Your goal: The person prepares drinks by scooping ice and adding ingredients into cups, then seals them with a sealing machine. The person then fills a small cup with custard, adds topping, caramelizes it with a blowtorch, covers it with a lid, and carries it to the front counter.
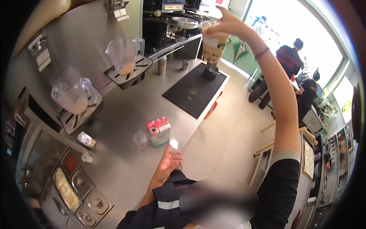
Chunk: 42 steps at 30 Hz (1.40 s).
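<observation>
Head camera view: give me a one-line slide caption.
Right hand at a clear cup, left hand near a red-topped carton.

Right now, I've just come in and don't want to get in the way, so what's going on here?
At a metal counter, a person's right hand is at the top of a tall clear cup with brownish contents, by the far end of a black mat; how firmly it grips, if at all, is unclear. Their left hand is near a red-topped carton, with a small white piece at a fingertip. Two clear jugs sit on stands at the left.
</observation>
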{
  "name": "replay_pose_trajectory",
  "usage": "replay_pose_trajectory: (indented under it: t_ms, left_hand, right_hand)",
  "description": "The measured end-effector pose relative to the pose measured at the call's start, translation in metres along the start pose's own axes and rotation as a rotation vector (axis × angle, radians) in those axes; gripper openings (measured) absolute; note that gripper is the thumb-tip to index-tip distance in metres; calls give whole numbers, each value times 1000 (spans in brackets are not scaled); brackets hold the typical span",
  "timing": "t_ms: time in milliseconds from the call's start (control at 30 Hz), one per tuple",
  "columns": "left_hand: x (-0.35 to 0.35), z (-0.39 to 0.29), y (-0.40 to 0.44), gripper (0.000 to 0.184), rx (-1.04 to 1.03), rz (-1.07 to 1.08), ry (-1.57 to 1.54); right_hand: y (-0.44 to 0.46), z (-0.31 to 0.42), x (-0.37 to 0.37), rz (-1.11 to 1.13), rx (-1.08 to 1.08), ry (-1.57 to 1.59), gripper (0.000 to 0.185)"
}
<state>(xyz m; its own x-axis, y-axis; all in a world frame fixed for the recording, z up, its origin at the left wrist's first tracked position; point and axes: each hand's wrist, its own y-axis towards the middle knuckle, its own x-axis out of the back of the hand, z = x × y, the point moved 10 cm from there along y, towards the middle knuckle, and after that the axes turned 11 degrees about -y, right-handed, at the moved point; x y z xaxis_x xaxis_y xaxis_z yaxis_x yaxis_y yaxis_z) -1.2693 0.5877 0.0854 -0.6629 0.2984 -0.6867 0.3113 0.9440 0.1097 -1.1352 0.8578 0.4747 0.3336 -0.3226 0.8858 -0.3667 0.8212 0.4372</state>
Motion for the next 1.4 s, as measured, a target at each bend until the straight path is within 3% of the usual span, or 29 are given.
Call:
replay_pose_trajectory:
  t_ms: [100, 167, 233, 267, 300, 333, 367, 433, 500, 667, 800, 900, 967, 1033, 1100, 1167, 1200, 1267, 1333, 1400]
  left_hand:
    - [-5, 18, 52, 79, 109, 89, 90]
    - [-11, 25, 80, 80, 127, 161, 178]
    - [-27, 29, 102, 81, 127, 329, 282]
    - [-28, 30, 112, 82, 154, 332, 324]
    - [-33, 30, 119, 82, 162, 346, 333]
    - [-31, 31, 126, 83, 185, 310, 361]
    - [-27, 34, 131, 83, 207, 271, 388]
    - [-24, 40, 138, 84, 216, 263, 407]
    - [-15, 52, 142, 86, 296, 214, 381]
    - [-7, 66, 150, 86, 344, 191, 454]
    - [-6, 73, 161, 87, 304, 179, 493]
    - [-12, 78, 171, 85, 300, 163, 457]
    - [-19, 81, 183, 83, 286, 152, 359]
    - [-27, 88, 194, 81, 290, 130, 260]
    - [-38, 76, 212, 83, 118, 105, -97]
    - [-47, 73, 229, 96, 22, 32, -13]
    - [-49, 79, 235, 96, -5, 37, 39]
    - [-72, 95, 252, 97, -60, 60, 101]
    - [-94, 132, 265, 101, -16, 126, 175]
    - [-109, 176, 269, 102, 36, 141, 219]
  right_hand:
    - [79, -15, 10, -19, 18, -49, 113]
    - [118, -32, 24, -155, -58, -160, 95]
    - [157, -38, 24, -184, -121, -99, 115]
    - [167, -21, 9, 100, 87, 184, 122]
    - [199, -52, 13, -233, -8, 53, 120]
    - [212, -57, 8, -372, 28, 83, 117]
    - [212, -52, -2, -209, -29, 74, 119]
    - [226, -59, -28, -107, -136, 55, 127]
    - [254, -62, -66, -200, -97, -148, 110]
    - [249, -78, -125, 0, -110, -109, 107]
    - [233, -87, -147, -2, -40, -19, 106]
    - [222, -103, -162, 40, -226, -52, 127]
    - [211, -98, -153, 0, -62, 4, 137]
    - [184, -101, -126, -263, 22, 14, 130]
    - [111, -105, -94, -505, 156, 104, 102]
    - [14, -124, -95, -533, 292, 323, 70]
    - [-32, -139, -110, -454, 262, 359, 55]
    - [-122, -180, -169, -123, 76, 524, 53]
    - [-216, -225, -251, 349, -271, 1020, 54]
    - [-291, -249, -282, 378, -632, 1584, 49]
